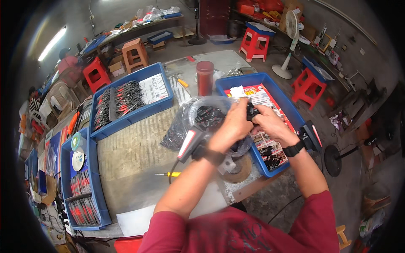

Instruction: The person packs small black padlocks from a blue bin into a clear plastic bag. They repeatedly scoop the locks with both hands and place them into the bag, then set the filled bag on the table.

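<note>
My left hand (237,121) and my right hand (270,123) meet over the near-left side of a blue tray (300,113). Their fingers are closed around a small black part (252,111), mostly hidden by them, so its exact kind does not show. Beside my left hand stands an open clear plastic bag (179,126) filled with black pieces (209,116). Inside the tray lie printed sheets (265,100), a crumpled white scrap (237,92) and, at its near end, a heap of small black parts (273,159).
Left on the table are a blue tray of red-and-black tools (126,99) and another blue bin (67,168). A dark red cylinder (205,78) stands behind the bag. A yellow-handled screwdriver (172,174) lies near my left forearm. Beyond are red stools (254,44) and a fan (292,25).
</note>
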### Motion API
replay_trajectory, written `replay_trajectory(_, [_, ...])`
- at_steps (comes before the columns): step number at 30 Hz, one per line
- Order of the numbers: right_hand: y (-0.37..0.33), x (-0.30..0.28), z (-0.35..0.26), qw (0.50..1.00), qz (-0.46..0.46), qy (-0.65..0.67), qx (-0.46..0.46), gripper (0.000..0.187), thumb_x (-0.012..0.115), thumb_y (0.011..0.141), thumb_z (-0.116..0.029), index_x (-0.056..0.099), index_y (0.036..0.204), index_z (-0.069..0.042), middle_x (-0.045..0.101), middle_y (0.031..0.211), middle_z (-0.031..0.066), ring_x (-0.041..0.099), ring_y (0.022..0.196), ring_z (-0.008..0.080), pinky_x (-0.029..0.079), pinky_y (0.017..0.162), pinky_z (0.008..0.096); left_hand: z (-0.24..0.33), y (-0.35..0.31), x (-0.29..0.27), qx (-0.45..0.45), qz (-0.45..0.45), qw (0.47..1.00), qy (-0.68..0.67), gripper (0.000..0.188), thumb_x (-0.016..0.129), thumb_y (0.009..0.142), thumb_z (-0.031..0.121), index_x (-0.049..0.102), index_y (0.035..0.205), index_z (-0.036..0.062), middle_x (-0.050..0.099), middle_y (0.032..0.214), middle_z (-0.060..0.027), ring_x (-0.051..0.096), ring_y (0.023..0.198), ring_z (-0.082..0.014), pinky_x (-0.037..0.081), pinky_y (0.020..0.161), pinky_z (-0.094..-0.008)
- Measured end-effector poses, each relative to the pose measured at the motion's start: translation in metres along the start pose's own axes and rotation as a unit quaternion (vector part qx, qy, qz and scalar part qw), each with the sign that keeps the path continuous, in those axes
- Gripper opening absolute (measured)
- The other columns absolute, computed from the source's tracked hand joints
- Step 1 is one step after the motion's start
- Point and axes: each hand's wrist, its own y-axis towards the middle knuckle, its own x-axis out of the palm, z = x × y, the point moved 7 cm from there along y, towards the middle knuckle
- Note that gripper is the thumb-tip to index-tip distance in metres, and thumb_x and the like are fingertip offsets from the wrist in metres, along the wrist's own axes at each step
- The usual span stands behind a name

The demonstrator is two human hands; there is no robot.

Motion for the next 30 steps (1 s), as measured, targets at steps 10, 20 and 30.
replay_trajectory(10, [0.045,0.074,-0.016,0.955,-0.073,-0.268,-0.102,0.035,0.053,0.082,-0.008,0.054,0.114,0.005,0.064,0.096,0.0135,0.063,0.081,0.0177,0.052,0.067,0.0299,-0.037,-0.025,-0.069,0.005,0.051,0.990,0.135,0.046,0.058,0.072,0.001,0.051,0.118,-0.0016,0.054,0.113,-0.0259,0.052,0.108,-0.0408,0.043,0.093,-0.0421])
replay_trajectory(20, [0.023,-0.048,0.013,0.943,0.103,-0.282,-0.143,0.020,0.054,0.086,-0.012,0.062,0.098,0.003,0.064,0.076,0.0076,0.060,0.063,0.0106,0.047,0.057,0.0261,0.016,-0.047,-0.054,0.094,0.092,0.971,0.200,0.026,0.059,0.075,0.002,0.056,0.101,-0.0027,0.055,0.090,-0.0211,0.056,0.088,-0.0406,0.046,0.078,-0.0446])
replay_trajectory(30, [-0.004,-0.079,0.135,0.870,-0.125,-0.476,0.039,0.033,0.063,0.074,-0.012,0.061,0.105,-0.001,0.064,0.095,0.0218,0.062,0.090,0.0344,0.047,0.079,0.0395,0.041,-0.043,0.084,0.223,-0.224,0.949,0.020,0.028,0.058,0.079,0.006,0.056,0.105,-0.0012,0.058,0.097,-0.0241,0.056,0.093,-0.0413,0.047,0.079,-0.0440])
